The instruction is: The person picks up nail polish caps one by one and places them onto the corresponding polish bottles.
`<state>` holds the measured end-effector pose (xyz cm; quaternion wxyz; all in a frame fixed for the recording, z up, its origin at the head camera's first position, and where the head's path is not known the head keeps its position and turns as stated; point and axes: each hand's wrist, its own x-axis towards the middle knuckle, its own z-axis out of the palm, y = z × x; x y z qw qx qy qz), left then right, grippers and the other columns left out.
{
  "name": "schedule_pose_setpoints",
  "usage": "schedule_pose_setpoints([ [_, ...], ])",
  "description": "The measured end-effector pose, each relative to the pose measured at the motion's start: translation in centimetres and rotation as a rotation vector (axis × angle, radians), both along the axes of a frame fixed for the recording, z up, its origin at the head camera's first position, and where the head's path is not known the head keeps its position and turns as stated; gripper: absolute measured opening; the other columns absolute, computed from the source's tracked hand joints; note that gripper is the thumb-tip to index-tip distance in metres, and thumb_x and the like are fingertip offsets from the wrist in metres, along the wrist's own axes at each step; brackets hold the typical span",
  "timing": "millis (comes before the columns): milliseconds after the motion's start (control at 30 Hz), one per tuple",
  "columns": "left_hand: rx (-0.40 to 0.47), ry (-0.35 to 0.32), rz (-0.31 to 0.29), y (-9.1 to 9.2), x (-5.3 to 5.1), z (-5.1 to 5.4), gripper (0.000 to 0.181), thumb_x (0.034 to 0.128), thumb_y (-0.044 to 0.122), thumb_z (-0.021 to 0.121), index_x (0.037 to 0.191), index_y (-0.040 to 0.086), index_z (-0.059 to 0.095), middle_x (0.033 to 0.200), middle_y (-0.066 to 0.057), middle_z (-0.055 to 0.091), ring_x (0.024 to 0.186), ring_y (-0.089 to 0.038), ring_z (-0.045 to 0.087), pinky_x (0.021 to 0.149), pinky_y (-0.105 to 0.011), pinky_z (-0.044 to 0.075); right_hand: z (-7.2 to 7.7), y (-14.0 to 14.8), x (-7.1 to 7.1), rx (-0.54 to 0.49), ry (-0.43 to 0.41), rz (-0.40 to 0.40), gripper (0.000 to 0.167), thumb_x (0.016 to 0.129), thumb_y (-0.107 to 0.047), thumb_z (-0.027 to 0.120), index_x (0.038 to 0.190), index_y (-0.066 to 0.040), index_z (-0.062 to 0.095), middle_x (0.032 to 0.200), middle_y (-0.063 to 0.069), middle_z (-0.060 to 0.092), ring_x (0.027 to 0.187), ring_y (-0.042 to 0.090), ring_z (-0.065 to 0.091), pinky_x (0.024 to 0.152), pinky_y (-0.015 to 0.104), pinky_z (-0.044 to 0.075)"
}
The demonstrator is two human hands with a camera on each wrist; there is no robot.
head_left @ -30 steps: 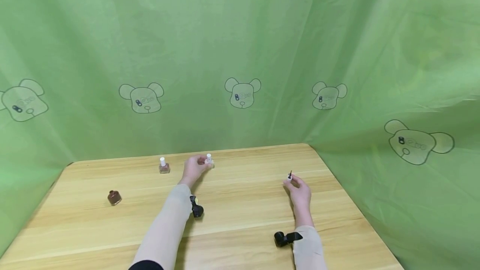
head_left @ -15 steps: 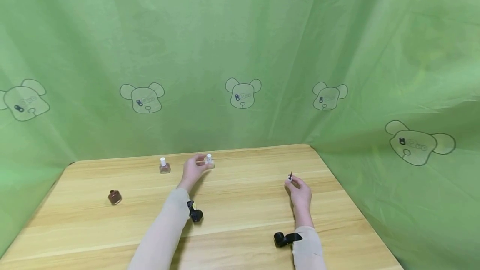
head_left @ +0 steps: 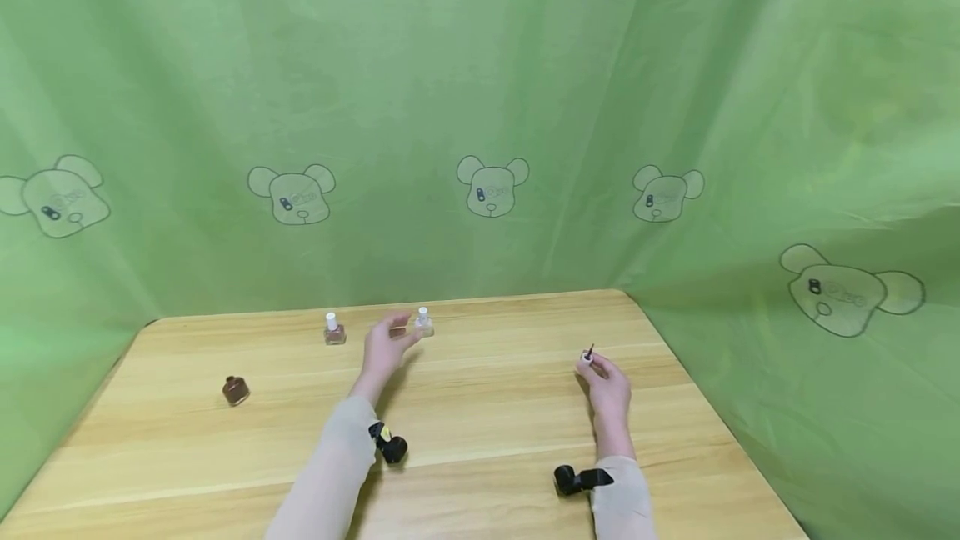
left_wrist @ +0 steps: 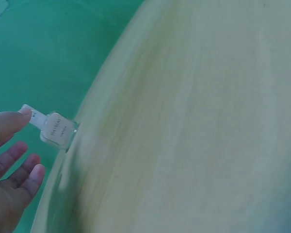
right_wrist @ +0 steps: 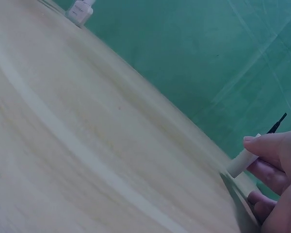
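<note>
Near the table's back edge, a clear nail polish bottle (head_left: 424, 327) with a white cap stands upright. Just left of it is my left hand (head_left: 382, 350), its fingers spread and loosely bent. In the left wrist view, a fingertip overlaps the cap of that bottle (left_wrist: 58, 130); I cannot tell whether they touch. On the right, my right hand (head_left: 610, 394) pinches a white nail polish cap (right_wrist: 242, 162) with its dark brush (right_wrist: 277, 124) pointing up. A dark brown nail polish bottle (head_left: 236, 391) without a cap stands at the left.
A mauve nail polish bottle (head_left: 334, 333) with a white cap stands near the back edge, left of my left hand. The wooden table (head_left: 480, 407) ends at a green curtain (head_left: 390, 248) behind it and at the right.
My left hand has drawn back slightly to the left of the clear bottle, its fingers wider apart. The right hand still holds the cap. The head view has shifted slightly.
</note>
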<state>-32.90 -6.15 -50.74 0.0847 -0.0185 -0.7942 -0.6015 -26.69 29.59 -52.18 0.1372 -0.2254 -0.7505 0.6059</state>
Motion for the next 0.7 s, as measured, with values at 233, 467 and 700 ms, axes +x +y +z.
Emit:
schedule_pose_setpoints([
  [233,0.021,0.055,0.039,-0.9,1.1,0.1,0.045,0.0833,0.008,0.074,0.125,-0.001,0.06,0.13,-0.021,0.061,0.118,-0.042,0.059,0.1,-0.047,0.051,0.3,0.0,0.1,0.023,0.005,0.007,0.038,0.091,-0.015,0.068,0.126,-0.002,0.061,0.128,0.02,0.063,0.111,0.022,0.056,0.09,0.02,0.045],
  [467,0.032,0.069,0.062,-1.7,2.5,0.7,0.046,0.0835,0.009,0.074,0.126,0.002,0.06,0.13,-0.02,0.061,0.119,-0.041,0.058,0.1,-0.046,0.052,0.5,0.1,0.2,0.035,0.019,0.012,0.039,0.091,-0.016,0.066,0.127,-0.002,0.06,0.132,0.024,0.058,0.12,0.03,0.054,0.106,0.041,0.04],
  [700,0.015,0.086,0.112,-2.3,4.3,1.4,0.045,0.083,0.011,0.075,0.125,0.002,0.06,0.128,-0.02,0.062,0.116,-0.039,0.06,0.099,-0.048,0.052,0.9,-0.2,0.4,0.051,0.018,-0.002,0.038,0.09,-0.017,0.067,0.126,-0.004,0.061,0.132,0.021,0.06,0.116,0.027,0.055,0.086,0.02,0.044],
])
